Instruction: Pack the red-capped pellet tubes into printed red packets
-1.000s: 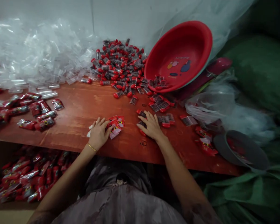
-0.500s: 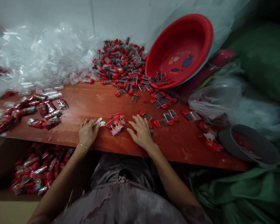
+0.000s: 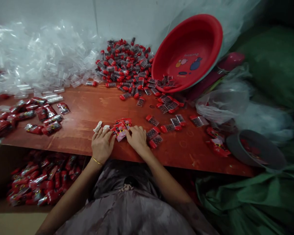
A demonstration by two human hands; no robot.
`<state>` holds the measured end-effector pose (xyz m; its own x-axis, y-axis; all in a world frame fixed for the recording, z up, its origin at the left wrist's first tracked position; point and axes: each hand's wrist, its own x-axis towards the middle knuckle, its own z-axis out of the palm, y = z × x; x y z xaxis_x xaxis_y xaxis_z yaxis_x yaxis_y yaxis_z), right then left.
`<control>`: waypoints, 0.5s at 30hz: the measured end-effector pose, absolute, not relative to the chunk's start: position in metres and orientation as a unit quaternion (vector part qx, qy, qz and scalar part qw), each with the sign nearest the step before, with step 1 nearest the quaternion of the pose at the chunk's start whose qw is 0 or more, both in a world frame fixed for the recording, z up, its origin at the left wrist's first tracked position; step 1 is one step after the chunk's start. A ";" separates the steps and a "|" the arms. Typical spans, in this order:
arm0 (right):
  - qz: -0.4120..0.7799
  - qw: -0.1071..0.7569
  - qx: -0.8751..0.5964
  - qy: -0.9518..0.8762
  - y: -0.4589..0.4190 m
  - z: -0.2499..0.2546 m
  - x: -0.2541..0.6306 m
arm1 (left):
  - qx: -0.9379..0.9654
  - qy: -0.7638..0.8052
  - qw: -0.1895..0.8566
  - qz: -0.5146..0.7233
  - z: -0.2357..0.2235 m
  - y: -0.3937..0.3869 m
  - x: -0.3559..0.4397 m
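Note:
Two or so small red printed packets (image 3: pixel 122 126) lie overlapping near the table's front edge, between my hands. My left hand (image 3: pixel 102 146) rests palm down to their left, fingers spread, with its fingertips by the packets' left edge. Just beyond those fingers are two small white pieces (image 3: pixel 98 126), too blurred to name. My right hand (image 3: pixel 138 138) has its fingers bent and its thumb and forefinger closed at the packets' right edge. To the right of that hand lie small clear containers with red caps and dark contents (image 3: pixel 153 132).
Behind is a heap of red-capped containers (image 3: pixel 127 65) beside a tilted red basin (image 3: pixel 183 49). Clear empty tubes (image 3: pixel 46 58) pile up at the left, with wrapped red packs (image 3: pixel 50 120) before them. A box of packs (image 3: pixel 39 182) sits below; a grey bowl (image 3: pixel 257 151) stands right.
My right hand has moved left, its fingers drawing in to the printed packets. My left hand has moved right and nearer me, away from the white pieces. More red-capped containers now show beside my right hand.

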<state>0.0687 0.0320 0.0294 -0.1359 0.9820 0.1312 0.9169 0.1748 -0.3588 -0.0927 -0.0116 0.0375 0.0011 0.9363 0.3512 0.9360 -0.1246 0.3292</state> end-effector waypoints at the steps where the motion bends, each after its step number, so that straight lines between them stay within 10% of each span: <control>1: 0.103 0.168 -0.632 -0.749 0.032 0.030 0.068 | 0.709 0.660 0.010 0.248 0.034 -0.014 -0.090; 15: 0.115 0.200 -0.656 -0.719 0.026 0.026 0.078 | 0.683 0.675 0.040 0.277 0.027 -0.004 -0.064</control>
<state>0.0779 0.0262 0.0261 -0.0599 0.9887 0.1376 0.8968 0.1138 -0.4275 -0.0639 -0.0036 0.0267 -0.0647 0.9439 0.3238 0.8997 -0.0852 0.4281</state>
